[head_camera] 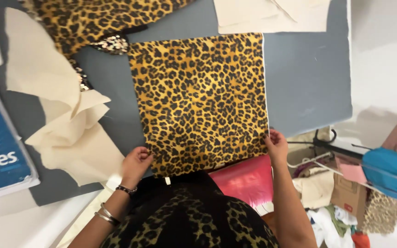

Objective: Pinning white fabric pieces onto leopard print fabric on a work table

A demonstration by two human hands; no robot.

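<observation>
On tabletop (309,78), centre: leopard fabric (201,101) lying flat. Left hand (136,161) pinches its 7 o'clock corner, right hand (277,144) pinches the 5 o'clock corner, both closed on the edge. Cream cloth (65,124) at 9 o'clock, pink bag (246,179) at 6 o'clock under the fabric's edge.

This looked like a home sewing workroom: a grey cutting table (309,82) carried leopard-print fabric (201,101) and cream pattern pieces (65,119) toward its left edge, while cloth scraps and boxes (341,202) crowded the floor beside it.
</observation>
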